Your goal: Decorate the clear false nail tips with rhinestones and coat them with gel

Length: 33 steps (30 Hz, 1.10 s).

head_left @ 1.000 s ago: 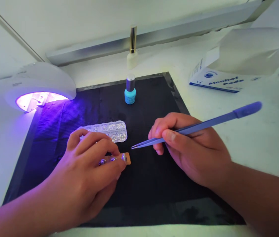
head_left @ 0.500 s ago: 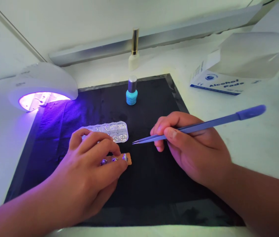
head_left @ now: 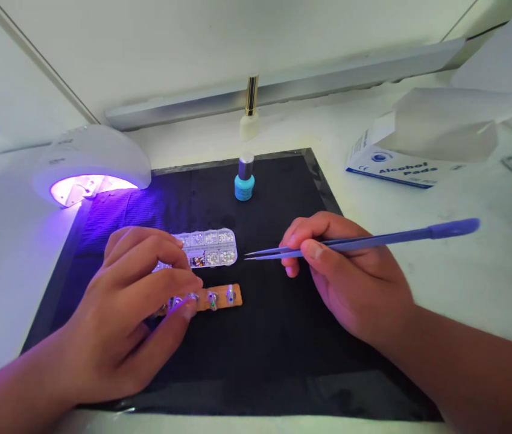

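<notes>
Tweezers, bluish, tips parted; strip, orange

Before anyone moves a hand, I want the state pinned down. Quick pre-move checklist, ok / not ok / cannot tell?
1. Tweezers held in the right hand: ok.
2. Tweezer tips slightly apart: ok.
3. Orange strip fully visible: not ok, the left hand covers part of it.
4. Stone case lid off: cannot tell, the clear plastic doesn't show it.
5. Blue bottle upright and capped on the black mat: ok.
6. Lamp lit: ok, purple glow at its opening.
</notes>
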Each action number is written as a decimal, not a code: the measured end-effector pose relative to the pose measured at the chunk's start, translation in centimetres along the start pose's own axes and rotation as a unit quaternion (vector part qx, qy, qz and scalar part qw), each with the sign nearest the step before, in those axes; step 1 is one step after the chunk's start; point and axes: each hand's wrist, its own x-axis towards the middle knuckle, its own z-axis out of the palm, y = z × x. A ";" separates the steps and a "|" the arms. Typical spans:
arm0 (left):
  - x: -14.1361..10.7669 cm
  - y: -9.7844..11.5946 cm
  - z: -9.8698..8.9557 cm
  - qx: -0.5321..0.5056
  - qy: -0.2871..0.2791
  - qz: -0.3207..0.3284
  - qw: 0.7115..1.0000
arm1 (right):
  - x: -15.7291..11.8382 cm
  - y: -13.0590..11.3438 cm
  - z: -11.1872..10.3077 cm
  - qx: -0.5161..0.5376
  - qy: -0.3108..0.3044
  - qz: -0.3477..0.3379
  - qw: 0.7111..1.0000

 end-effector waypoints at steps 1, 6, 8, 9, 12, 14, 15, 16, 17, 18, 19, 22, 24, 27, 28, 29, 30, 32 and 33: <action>0.0 -0.1 0.1 0.000 -0.001 0.003 1.000 | 0.0 0.1 -0.1 -0.003 -0.001 -0.008 1.000; -0.1 -0.6 0.0 0.002 0.002 0.021 1.000 | -0.1 0.3 -0.4 -0.009 -0.016 -0.039 0.999; -0.3 -1.2 -0.4 0.000 0.007 0.010 1.000 | -0.1 0.3 -0.5 -0.007 -0.026 -0.043 0.999; -0.3 -1.7 -0.7 -0.006 0.017 -0.002 1.000 | -0.1 0.3 -0.5 -0.006 -0.030 -0.045 0.999; -0.2 -3.5 -1.5 -0.039 0.102 -0.056 0.992 | 0.1 0.2 -0.5 -0.007 -0.036 -0.055 0.998; 0.0 -5.0 -1.8 -0.044 0.184 -0.092 0.978 | 0.2 0.2 -0.4 -0.009 -0.038 -0.065 0.997; 0.2 -5.7 -1.7 -0.051 0.204 -0.097 0.973 | 0.3 0.1 -0.4 -0.011 -0.040 -0.071 0.997; 0.4 -6.4 -1.6 -0.054 0.238 -0.072 0.967 | 0.3 0.1 -0.4 -0.013 -0.042 -0.076 0.996; 0.5 -6.9 -1.3 -0.055 0.233 -0.065 0.969 | 0.3 0.1 -0.5 -0.016 -0.045 -0.081 0.996; 0.6 -7.4 -1.1 -0.053 0.236 -0.045 0.969 | 0.4 0.1 -0.5 -0.020 -0.047 -0.087 0.995; 0.7 -7.8 -0.7 -0.051 0.233 -0.035 0.970 | 0.4 0.2 -0.6 -0.024 -0.049 -0.093 0.994; 0.9 -8.4 0.2 -0.036 0.204 0.007 0.978 | 0.6 0.6 -0.9 -0.032 -0.052 -0.117 0.991; 1.0 -8.6 0.8 -0.028 0.188 0.032 0.981 | 0.8 1.0 -1.2 -0.037 -0.050 -0.129 0.990; 1.2 -8.9 1.4 -0.019 0.172 0.058 0.983 | 1.1 1.4 -1.5 -0.049 -0.047 -0.142 0.987; 1.2 -9.0 1.5 -0.016 0.167 0.064 0.984 | 1.2 1.4 -1.6 -0.056 -0.046 -0.150 0.986; 1.3 -9.1 1.6 -0.013 0.162 0.068 0.984 | 1.3 1.4 -1.7 -0.064 -0.044 -0.157 0.984; 1.3 -9.1 1.7 -0.010 0.158 0.069 0.985 | 1.4 1.4 -1.7 -0.073 -0.041 -0.166 0.983; 1.3 -9.2 1.8 -0.007 0.156 0.065 0.986 | 1.5 1.3 -1.6 -0.091 -0.032 -0.184 0.978; 1.3 -9.3 1.8 -0.006 0.157 0.061 0.986 | 1.5 1.2 -1.5 -0.105 -0.027 -0.194 0.975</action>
